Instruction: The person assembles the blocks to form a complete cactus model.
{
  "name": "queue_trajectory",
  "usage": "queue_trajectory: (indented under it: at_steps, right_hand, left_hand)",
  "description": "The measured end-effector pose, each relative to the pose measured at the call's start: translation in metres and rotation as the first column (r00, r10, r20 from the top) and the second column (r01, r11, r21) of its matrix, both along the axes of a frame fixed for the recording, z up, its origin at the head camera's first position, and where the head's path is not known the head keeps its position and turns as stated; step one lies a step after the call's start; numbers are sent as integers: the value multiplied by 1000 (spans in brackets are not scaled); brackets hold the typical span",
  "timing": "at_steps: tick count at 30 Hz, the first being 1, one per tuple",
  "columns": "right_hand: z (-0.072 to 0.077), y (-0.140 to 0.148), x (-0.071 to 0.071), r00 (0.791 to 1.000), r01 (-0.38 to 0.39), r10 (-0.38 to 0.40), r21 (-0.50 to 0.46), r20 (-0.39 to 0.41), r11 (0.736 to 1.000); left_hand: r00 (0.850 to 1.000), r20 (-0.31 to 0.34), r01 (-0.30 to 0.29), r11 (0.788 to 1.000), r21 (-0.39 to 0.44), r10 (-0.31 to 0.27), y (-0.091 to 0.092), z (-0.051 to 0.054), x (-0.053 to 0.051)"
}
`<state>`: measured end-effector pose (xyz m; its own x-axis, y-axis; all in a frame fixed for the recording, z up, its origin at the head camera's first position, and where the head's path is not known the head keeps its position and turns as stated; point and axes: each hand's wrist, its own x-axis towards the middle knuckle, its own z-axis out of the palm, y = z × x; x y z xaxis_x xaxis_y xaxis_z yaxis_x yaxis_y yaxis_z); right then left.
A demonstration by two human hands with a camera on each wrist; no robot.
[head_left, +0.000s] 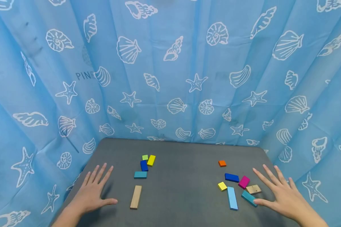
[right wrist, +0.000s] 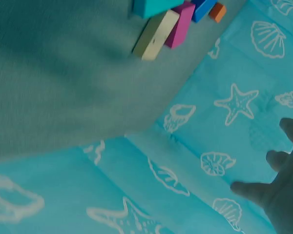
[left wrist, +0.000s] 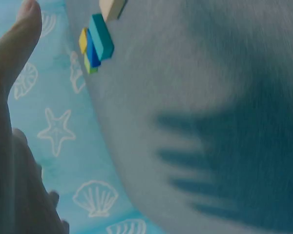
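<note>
My left hand (head_left: 91,194) is spread above the table's left side, holding nothing. To its right are a long wooden block (head_left: 136,197), a teal block (head_left: 140,175), a blue block (head_left: 144,165), a yellow block (head_left: 151,160) and a small green block (head_left: 145,157). My right hand (head_left: 285,195) is spread over the right side, its thumb tip overlapping the end of another teal block (head_left: 249,198) in the head view; contact cannot be told. Near it lie a wooden block (head_left: 253,189), a magenta block (head_left: 244,182) and a light blue block (head_left: 232,198).
A dark blue block (head_left: 231,177), a small yellow block (head_left: 222,186) and an orange block (head_left: 222,163) lie farther left of my right hand. The grey table (head_left: 182,183) has rounded far corners, with a blue shell-patterned curtain (head_left: 164,78) behind and at both sides.
</note>
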<state>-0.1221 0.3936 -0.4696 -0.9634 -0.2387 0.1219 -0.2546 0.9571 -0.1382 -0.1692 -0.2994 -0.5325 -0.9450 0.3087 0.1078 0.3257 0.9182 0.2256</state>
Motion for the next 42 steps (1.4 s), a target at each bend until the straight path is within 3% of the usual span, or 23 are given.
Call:
queue_trajectory:
  at_steps: [5,8,11,15,21,27,29,32,42]
  right_hand:
    - [-8,-15,-9,998,-58,60,-105,21,993]
    - [-14,-22,-14,996,-68,77,-155,53,986]
    - [-22,-27,-19,993,-64,81,-193,86,979]
    - [-37,-33,-24,980,-57,98,-228,172,972]
    - [-58,-40,-27,961,-53,120,-260,248,964]
    - [-67,-50,-32,940,-15,111,-287,324,958]
    - [-70,-52,-34,935,-8,105,-277,338,961]
    - [-72,-55,-35,930,-5,98,-255,354,967]
    - [-81,-61,-36,921,62,8,-166,389,984]
  left_hand:
    - [994,37,94,989,110,-99,15,-15,-10]
    - [984,95,132,975,177,-150,27,-20,-14]
    - [962,202,134,964,230,-182,38,-25,-16]
    - [927,321,122,964,236,-195,49,-33,-18]
    - [897,385,130,962,241,-218,59,-45,-23]
    - [856,472,107,966,234,-209,67,-49,-23]
    - [852,485,98,971,219,-195,69,-50,-23]
    - [859,477,89,972,217,-185,71,-50,-23]
    - [868,417,147,940,306,-271,89,-48,-20]
